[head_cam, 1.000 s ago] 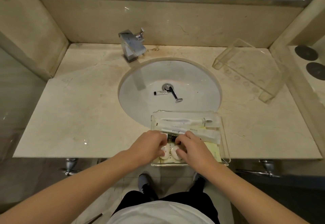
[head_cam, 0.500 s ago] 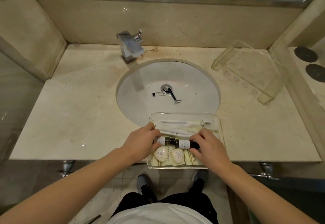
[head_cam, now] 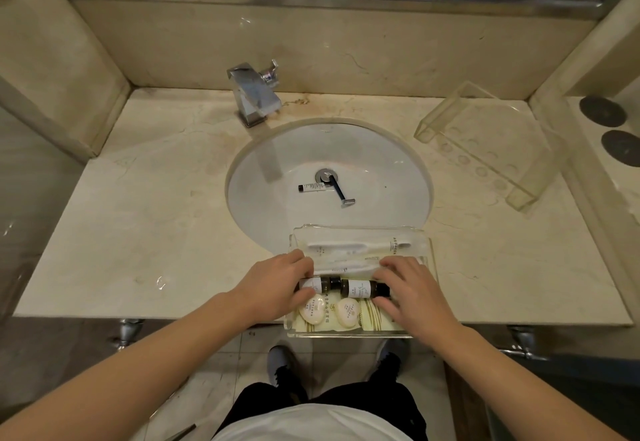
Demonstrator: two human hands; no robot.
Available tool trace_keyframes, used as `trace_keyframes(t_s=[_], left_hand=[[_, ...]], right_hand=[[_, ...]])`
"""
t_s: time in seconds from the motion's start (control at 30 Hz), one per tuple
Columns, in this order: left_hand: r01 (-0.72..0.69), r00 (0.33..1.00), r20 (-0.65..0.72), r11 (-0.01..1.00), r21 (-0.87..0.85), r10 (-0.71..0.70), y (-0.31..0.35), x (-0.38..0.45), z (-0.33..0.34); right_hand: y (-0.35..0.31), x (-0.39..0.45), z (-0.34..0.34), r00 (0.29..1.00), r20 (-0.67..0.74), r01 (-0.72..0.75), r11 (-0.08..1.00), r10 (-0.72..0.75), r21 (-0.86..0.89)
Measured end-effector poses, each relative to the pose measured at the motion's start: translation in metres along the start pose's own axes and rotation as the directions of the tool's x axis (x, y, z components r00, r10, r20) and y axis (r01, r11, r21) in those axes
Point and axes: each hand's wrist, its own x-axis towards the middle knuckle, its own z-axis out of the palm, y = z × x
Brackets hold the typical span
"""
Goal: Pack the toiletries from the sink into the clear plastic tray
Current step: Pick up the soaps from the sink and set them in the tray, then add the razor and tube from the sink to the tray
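The clear plastic tray (head_cam: 429, 250) sits on the counter's front edge, just below the sink basin (head_cam: 381, 149). Inside it lie two wrapped toothbrush packets (head_cam: 356, 244), two round soaps (head_cam: 313, 312), yellow sachets (head_cam: 375, 317) and two small dark bottles end to end. My left hand (head_cam: 277, 284) pinches the left bottle (head_cam: 320, 283). My right hand (head_cam: 412, 290) pinches the right bottle (head_cam: 360, 288) at its cap end. In the basin, beside the drain, rest a small white tube (head_cam: 313, 187) and a dark-handled razor (head_cam: 343, 194).
A chrome faucet (head_cam: 254, 94) stands behind the basin. A second clear acrylic holder (head_cam: 485, 142) lies on the counter at the right. Two dark round discs (head_cam: 620, 146) sit on the ledge at far right. Marble walls enclose the counter on both sides.
My hands moved from the soaps at the tray's front up to the two dark bottles and spread apart, laying the bottles in a row across the tray's middle.
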Motion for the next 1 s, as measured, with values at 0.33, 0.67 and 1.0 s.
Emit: trace_keyframes(t_s=[0.33,0.67,1.0], left_hand=[[-0.023,1.000,-0.017,0.999,-0.042,0.022,-0.007,0.002,0.000],[-0.016,0.996,-0.092,0.988,-0.156,0.002,-0.015,0.005,0.003],[0.126,0.964,-0.191,0.949,-0.288,-0.186,-0.040,0.053,-0.021]], right_hand=[[-0.001,0.007,0.001,0.999,-0.037,-0.001,1.000,0.000,-0.023],[-0.002,0.013,-0.004,0.999,-0.027,0.038,0.999,-0.038,-0.011],[-0.016,0.036,-0.005,0.988,-0.080,0.145,0.981,-0.136,0.125]])
